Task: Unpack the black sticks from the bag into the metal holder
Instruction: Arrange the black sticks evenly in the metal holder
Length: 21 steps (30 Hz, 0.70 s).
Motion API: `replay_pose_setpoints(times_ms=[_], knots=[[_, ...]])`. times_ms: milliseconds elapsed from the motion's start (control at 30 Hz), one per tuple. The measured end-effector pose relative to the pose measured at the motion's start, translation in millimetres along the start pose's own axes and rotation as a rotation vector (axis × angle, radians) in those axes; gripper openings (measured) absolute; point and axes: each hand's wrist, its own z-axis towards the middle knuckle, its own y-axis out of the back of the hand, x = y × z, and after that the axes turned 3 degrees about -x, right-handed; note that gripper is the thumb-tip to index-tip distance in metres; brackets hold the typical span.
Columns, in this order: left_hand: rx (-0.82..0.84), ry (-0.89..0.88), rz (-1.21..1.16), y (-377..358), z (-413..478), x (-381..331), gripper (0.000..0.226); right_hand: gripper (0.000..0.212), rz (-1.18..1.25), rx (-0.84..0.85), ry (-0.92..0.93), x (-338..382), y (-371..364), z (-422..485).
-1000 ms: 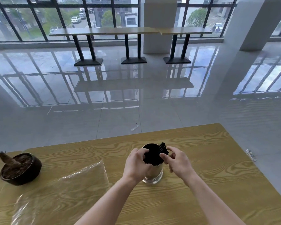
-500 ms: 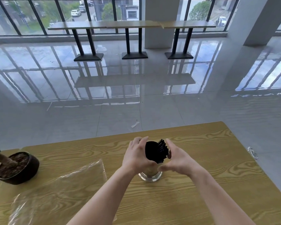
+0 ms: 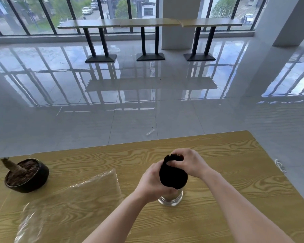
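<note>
A shiny metal holder (image 3: 171, 197) stands on the wooden table (image 3: 226, 181), packed with a thick bundle of black sticks (image 3: 173, 175) that rise above its rim. My left hand (image 3: 152, 181) wraps the left side of the holder and the bundle. My right hand (image 3: 191, 163) curls over the far tips of the sticks and presses on them from the right. The clear plastic bag (image 3: 74, 195) lies flat and crumpled on the table to the left, apart from both hands.
A dark bowl-shaped pot (image 3: 27, 176) with soil and a cut stump sits at the table's left. The table's far edge runs just beyond the holder, with glossy tiled floor behind. A scrap of white string (image 3: 280, 165) lies off the right edge.
My right hand rose from the bundle's right side to cover the stick tips from above. My left hand stayed around the holder. The view tilted slightly down.
</note>
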Motion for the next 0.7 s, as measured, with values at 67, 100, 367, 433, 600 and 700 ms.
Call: replay_pose_setpoints(times_ms=[67, 100, 367, 433, 600, 700], knots=[[-0.009, -0.029, -0.001, -1, -3, 5, 0.071, 0.018, 0.026, 0.072, 0.026, 3, 0, 1], [-0.010, -0.045, 0.014, -1, -3, 6, 0.066, 0.017, 0.033, 0.114, 0.028, 5, 1, 2], [-0.182, -0.021, -0.055, 5, 6, 9, 0.032, 0.030, 0.031, 0.209, -0.009, 14, 2, 5], [-0.166, 0.017, -0.120, 6, 10, 9, 0.014, 0.045, 0.109, 0.148, -0.015, 8, 4, -3], [-0.184, 0.035, -0.180, 4, 15, 15, 0.010, 0.084, 0.254, -0.006, -0.037, -19, 5, -43], [-0.183, 0.055, -0.292, 3, 15, 16, 0.011, 0.075, 0.118, -0.082, -0.053, -27, -7, -60]])
